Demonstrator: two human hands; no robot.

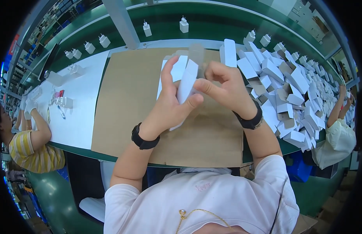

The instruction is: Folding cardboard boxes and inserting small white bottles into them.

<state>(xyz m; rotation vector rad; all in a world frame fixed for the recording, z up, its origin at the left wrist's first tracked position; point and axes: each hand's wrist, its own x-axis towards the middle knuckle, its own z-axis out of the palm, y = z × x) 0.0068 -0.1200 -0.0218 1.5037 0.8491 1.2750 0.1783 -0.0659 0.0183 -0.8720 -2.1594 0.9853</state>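
A narrow white carton (186,80) is held tilted above the brown cardboard sheet (122,101). My left hand (169,93) wraps round it from the left, thumb across the near side. At the carton's right edge, my right hand (222,84) has its thumb pressed against it and its other fingers curled. A pale, see-through smear (196,52) rises behind the carton; whether it is a moving flap or a clear piece, I cannot tell. Flat white card (179,62) lies under and behind my left hand, partly hidden by it.
A big heap of white cartons (282,78) covers the table to my right, with one white box (228,52) upright beside it. Small white pump-topped bottles (184,25) line the green ledge behind. Co-workers sit left, in a yellow striped top (36,150), and right, in a pale top (337,142).
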